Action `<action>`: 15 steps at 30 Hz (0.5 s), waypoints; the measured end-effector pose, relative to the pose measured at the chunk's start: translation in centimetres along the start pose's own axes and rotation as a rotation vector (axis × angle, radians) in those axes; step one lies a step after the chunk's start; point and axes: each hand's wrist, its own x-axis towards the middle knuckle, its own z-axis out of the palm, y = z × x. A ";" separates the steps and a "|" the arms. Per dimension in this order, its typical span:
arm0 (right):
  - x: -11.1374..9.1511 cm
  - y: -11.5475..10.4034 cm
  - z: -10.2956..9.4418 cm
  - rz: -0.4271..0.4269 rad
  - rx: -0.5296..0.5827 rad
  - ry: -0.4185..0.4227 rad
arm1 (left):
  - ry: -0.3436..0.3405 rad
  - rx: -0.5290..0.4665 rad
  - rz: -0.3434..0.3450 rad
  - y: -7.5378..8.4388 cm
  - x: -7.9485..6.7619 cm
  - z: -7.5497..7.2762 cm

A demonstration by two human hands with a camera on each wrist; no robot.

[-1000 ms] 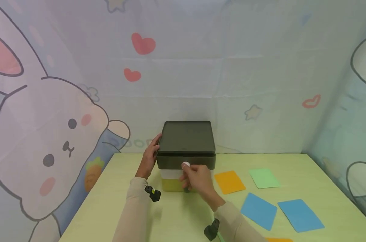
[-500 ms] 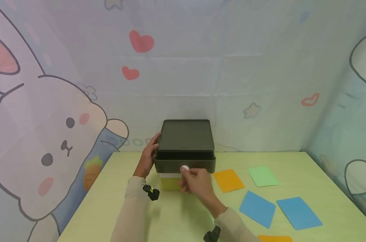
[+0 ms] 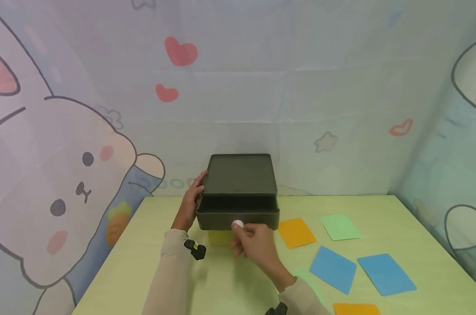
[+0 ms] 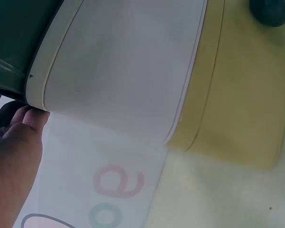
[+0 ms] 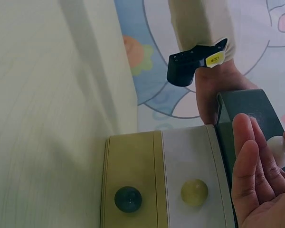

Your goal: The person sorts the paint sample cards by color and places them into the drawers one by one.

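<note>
A small three-tier drawer unit point(image 3: 239, 174) stands at the back of the table, its top dark green. My right hand point(image 3: 259, 245) pinches the round white knob point(image 3: 238, 223) of the top dark green drawer point(image 3: 214, 221), which is pulled partway out with a dark gap behind its front. Below it, in the right wrist view, are the closed white drawer point(image 5: 187, 152) with a yellow knob point(image 5: 194, 192) and the closed yellow drawer point(image 5: 133, 161) with a dark green knob point(image 5: 128, 199). My left hand point(image 3: 188, 203) rests against the unit's left side, fingers extended.
Flat coloured squares lie to the right: an orange one point(image 3: 297, 232), a light green one point(image 3: 341, 227), two blue ones, including a blue square point(image 3: 386, 274), and another orange one point(image 3: 356, 309) at the front. A printed cloth backdrop point(image 3: 238, 87) hangs close behind the unit.
My right hand has drawn the top drawer toward me by its white knob, widening the gap behind its front. The left hand has stayed against the unit's side.
</note>
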 end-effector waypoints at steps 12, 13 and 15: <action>-0.7 0.1 0.1 -0.022 -0.017 -0.004 | 0.004 0.007 0.003 0.0 -0.2 0.2; -0.7 0.1 0.1 -0.026 -0.018 -0.005 | 0.003 0.008 0.005 0.0 -0.1 0.2; -0.8 0.1 0.0 -0.034 -0.022 -0.005 | 0.001 0.008 0.009 0.0 -0.1 0.2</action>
